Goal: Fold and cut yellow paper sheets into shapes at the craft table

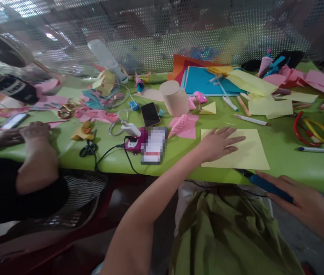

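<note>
My left hand (pixel 217 144) lies flat with its fingers spread on a pale yellow paper sheet (pixel 248 152) near the front edge of the green table (pixel 294 168). My right hand (pixel 302 202) is just below the table edge, its fingers closed around a blue-handled tool (pixel 268 186) whose dark tip points toward the sheet's near corner. A pink paper cone (pixel 179 125) rests on pink paper just beyond my left hand.
A cardboard cup (pixel 175 97), a phone (pixel 150 114), a power bank with cables (pixel 135 142), black scissors (pixel 88 148), coloured paper sheets (pixel 208 80), pens and red and yellow rings (pixel 312 130) crowd the table. Another person's arm (pixel 37 152) rests on the left side.
</note>
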The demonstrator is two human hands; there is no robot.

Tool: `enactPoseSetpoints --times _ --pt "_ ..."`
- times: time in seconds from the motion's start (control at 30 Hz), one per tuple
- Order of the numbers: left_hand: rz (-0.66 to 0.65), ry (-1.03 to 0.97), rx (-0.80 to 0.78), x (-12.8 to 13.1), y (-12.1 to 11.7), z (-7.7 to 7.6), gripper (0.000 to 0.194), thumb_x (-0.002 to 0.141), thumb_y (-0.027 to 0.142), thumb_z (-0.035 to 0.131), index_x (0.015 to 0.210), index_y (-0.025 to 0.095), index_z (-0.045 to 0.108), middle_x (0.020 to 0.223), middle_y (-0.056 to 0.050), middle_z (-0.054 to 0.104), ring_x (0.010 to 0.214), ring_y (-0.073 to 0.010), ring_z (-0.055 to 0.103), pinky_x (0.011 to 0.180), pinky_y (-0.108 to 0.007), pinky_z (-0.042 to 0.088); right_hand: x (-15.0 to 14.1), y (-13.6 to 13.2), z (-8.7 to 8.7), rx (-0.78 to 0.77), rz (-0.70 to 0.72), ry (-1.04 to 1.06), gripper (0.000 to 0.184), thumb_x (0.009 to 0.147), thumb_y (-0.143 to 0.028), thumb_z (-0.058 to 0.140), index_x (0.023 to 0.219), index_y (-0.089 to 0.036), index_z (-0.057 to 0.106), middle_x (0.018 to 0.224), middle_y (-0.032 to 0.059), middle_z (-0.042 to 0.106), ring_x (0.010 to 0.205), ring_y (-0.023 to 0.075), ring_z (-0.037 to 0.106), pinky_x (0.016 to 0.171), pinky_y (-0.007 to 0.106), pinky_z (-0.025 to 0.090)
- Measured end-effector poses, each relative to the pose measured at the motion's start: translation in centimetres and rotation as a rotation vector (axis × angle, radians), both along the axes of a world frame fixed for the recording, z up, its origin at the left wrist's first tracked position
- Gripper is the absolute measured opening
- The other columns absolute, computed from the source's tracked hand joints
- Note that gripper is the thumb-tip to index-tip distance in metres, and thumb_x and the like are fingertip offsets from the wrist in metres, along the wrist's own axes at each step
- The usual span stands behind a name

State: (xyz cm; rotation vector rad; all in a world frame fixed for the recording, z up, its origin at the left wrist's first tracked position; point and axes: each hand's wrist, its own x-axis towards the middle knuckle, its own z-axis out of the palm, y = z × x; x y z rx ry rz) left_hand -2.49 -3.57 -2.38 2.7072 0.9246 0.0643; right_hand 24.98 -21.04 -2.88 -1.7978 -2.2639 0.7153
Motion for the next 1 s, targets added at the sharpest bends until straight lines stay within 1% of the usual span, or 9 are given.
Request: enactPoseSetpoints --times 0.07,0.13,0.23,0.33,0.5,0.6,0.67,0.77,1.0 --pt "0.007 0.01 0.049 -0.5 -0.2 -0.7 0.057 0.107 0.056 0.029 0.162 0.041 0.031 0.175 0.001 0.018 0.161 -0.0261 0.018 0.129 -0.049 0.016 0.1 0.0 -0.1 0.02 0.007 0.014 0.055 0.098 -0.056 0.048 0.151 -0.04 0.053 0.136 0.0059 0.069 0.12 0.0333 0.069 0.101 0.053 0.057" --pt "0.013 0.003 0.101 -0.7 -0.5 -1.5 0.058 0.106 0.059 0.029 0.162 0.04 0.032 0.175 0.0 0.019 0.161 -0.027 0.018 0.129 -0.049 0.016 0.0 0.0 -0.2 0.021 0.018 0.026 0.056 0.098 -0.056 0.05 0.151 -0.041 0.052 0.145 0.004 0.065 0.127 0.0335 0.066 0.105 0.054 0.055" --pt "0.013 -0.01 0.146 -0.6 -0.8 -2.2 0.059 0.106 0.06 0.028 0.162 0.041 0.033 0.174 0.0 0.021 0.161 -0.027 0.02 0.129 -0.048 0.017 -0.7 0.1 -0.1 -0.019 0.007 0.026 0.057 0.098 -0.056 0.05 0.152 -0.04 0.052 0.143 0.0055 0.067 0.124 0.0336 0.068 0.102 0.053 0.057" --pt "0.015 -0.007 0.161 -0.6 -0.9 -2.2 0.058 0.106 0.06 0.028 0.161 0.042 0.032 0.174 0.001 0.023 0.16 -0.0263 0.021 0.128 -0.047 0.02 -1.9 0.4 0.1 -0.032 0.021 0.045 0.057 0.099 -0.055 0.049 0.153 -0.036 0.053 0.136 0.0072 0.07 0.12 0.0334 0.07 0.1 0.051 0.058" --pt "0.023 -0.009 0.204 -0.6 -0.9 -2.3 0.058 0.106 0.059 0.029 0.161 0.042 0.033 0.173 0.002 0.026 0.16 -0.0253 0.023 0.128 -0.046 0.02 -3.2 1.0 0.4 -0.021 0.051 0.059 0.057 0.098 -0.056 0.05 0.151 -0.035 0.056 0.135 0.008 0.071 0.119 0.0334 0.071 0.101 0.053 0.057" --pt "0.014 -0.009 0.217 -0.5 -0.9 -2.5 0.058 0.106 0.059 0.03 0.161 0.041 0.034 0.172 0.0 0.028 0.159 -0.0257 0.024 0.127 -0.046 0.021 -4.0 1.2 0.4 -0.036 0.058 0.067 0.057 0.099 -0.055 0.049 0.153 -0.036 0.053 0.136 0.0075 0.07 0.12 0.0323 0.07 0.099 0.051 0.058" --pt "0.011 -0.015 0.226 -0.5 -0.9 -2.5 0.058 0.106 0.059 0.03 0.161 0.04 0.034 0.172 -0.001 0.028 0.159 -0.0262 0.024 0.127 -0.046 0.021 -4.8 1.3 0.4 -0.051 0.075 0.072 0.057 0.101 -0.053 0.048 0.155 -0.037 0.048 0.14 0.0069 0.068 0.123 0.0309 0.068 0.101 0.05 0.057" --pt "0.009 -0.019 0.233 -0.6 -0.9 -2.6 0.059 0.106 0.06 0.028 0.161 0.04 0.034 0.172 -0.002 0.028 0.159 -0.0267 0.024 0.127 -0.047 0.022 -6.3 1.6 0.1 -0.047 0.108 0.061 0.057 0.102 -0.052 0.047 0.157 -0.037 0.046 0.143 0.008 0.066 0.126 0.0314 0.066 0.105 0.053 0.054" --pt "0.004 0.0 0.245 -0.5 -0.9 -2.5 0.06 0.106 0.06 0.031 0.162 0.039 0.033 0.172 -0.002 0.028 0.159 -0.0276 0.024 0.126 -0.048 0.022 -8.3 2.2 -0.3 -0.023 0.137 0.041 0.058 0.101 -0.054 0.045 0.156 -0.033 0.048 0.134 0.0115 0.069 0.117 0.0336 0.069 0.099 0.057 0.056"
